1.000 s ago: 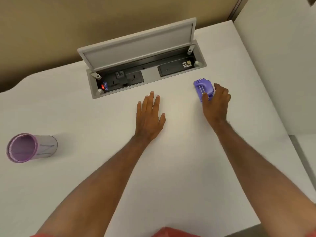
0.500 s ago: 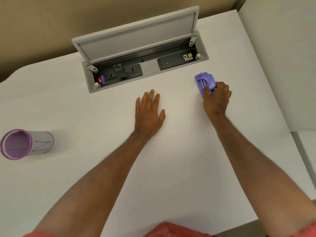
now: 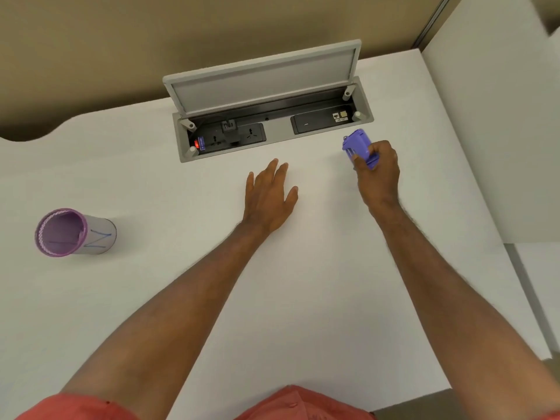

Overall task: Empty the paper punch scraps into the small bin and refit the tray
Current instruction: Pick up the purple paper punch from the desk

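Two hands over our white desk (image 3: pixel 303 298), one of them gripping the purple punch (image 3: pixel 359 148).

Our right hand (image 3: pixel 378 174) has its fingers curled tight around the punch, near the right end of the open socket box (image 3: pixel 272 128); we cannot tell whether the punch touches the desk. Our left hand (image 3: pixel 269 198) lies flat on the desk between punch and bin, fingers spread slightly, holding nothing. Well to the left stands the bin (image 3: pixel 72 233), a small cylinder with a purple rim and a blue mark like an "N" drawn on its pale side. Inside the box we see a small white label, too small to read, and a red lit switch (image 3: pixel 197 144) at its left end.
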Available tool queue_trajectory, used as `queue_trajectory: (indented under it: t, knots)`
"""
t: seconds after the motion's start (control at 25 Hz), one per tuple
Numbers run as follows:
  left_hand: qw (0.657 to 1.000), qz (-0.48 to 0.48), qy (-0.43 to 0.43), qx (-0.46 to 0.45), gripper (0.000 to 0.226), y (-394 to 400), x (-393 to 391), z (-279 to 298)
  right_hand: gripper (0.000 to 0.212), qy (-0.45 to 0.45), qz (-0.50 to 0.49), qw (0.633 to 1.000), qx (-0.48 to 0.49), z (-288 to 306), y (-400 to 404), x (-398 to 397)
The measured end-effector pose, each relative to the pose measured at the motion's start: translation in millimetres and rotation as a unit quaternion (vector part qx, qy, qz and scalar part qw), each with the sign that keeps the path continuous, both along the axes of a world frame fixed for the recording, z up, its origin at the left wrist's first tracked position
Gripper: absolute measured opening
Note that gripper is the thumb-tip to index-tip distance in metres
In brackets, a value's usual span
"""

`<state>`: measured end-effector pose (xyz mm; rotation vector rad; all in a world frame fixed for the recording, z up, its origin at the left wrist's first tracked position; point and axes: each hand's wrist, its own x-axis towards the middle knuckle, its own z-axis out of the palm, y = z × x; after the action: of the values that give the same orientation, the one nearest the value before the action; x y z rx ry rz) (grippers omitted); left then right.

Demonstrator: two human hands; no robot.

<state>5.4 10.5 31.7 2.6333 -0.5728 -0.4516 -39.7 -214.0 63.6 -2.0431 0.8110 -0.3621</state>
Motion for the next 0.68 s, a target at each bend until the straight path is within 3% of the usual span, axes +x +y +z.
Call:
queue_trajectory:
  t: [0.16,0.32,0.4,0.48,0.56,0.68]
  knots:
    - [0.984,0.101,0.033,-0.143,0.057,15,-15,38,0.033,-0.053,0.051,0.997,-0.029,44,49,-13]
    - [0.920,0.220,0.113,-0.304,0.050,33,-33,95,0.051,-0.113,0.133,0.983,-0.064,87,111,-37]
    - [0.855,0.283,0.175,-0.398,0.045,50,-47,125,0.051,-0.141,0.180,0.967,-0.116,105,145,-54]
    - [0.742,0.338,0.285,-0.504,0.048,67,-59,148,0.048,-0.166,0.216,0.945,-0.181,117,174,-69]
    - [0.641,0.358,0.340,-0.588,0.052,93,-77,163,0.046,-0.201,0.255,0.913,-0.248,125,206,-86]
    - [0.562,0.355,0.353,-0.658,0.045,131,-99,170,0.046,-0.227,0.314,0.862,-0.328,130,245,-107]
